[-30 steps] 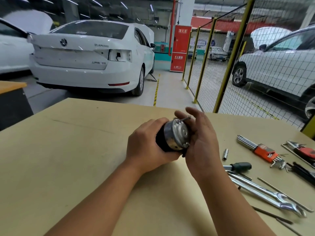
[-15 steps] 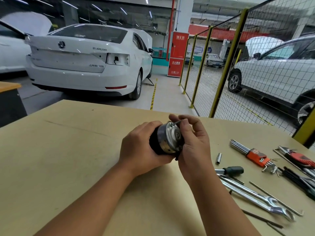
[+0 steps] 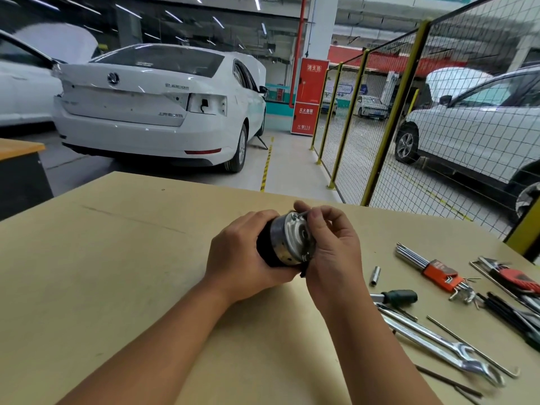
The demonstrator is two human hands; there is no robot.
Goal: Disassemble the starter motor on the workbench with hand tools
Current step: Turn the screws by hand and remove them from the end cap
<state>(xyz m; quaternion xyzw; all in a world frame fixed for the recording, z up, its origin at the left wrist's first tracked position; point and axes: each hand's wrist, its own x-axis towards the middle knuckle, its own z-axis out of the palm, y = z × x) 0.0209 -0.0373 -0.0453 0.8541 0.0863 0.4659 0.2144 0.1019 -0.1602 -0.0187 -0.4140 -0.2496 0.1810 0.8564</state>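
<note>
White car (image 3: 152,112) stands beyond the worktop (image 3: 102,273); mesh fence (image 3: 438,127) runs along the right. Tan worktop carries tools at its right side. Starter motor (image 3: 287,244) is held just above the worktop centre, metal end cap toward the right hand. Left hand (image 3: 242,255): grip wrapped round the motor's dark body. Right hand (image 3: 333,247): grip closed, thumb and fingertips pinching a thin bolt (image 3: 304,213) at the cap's upper edge. Open-ended spanners (image 3: 444,346) lie near the right forearm. Orange-holdered hex key set (image 3: 438,268) lies beyond them. Green-handled screwdriver (image 3: 400,296) lies between. Small socket (image 3: 375,275) lies beside the right wrist.
</note>
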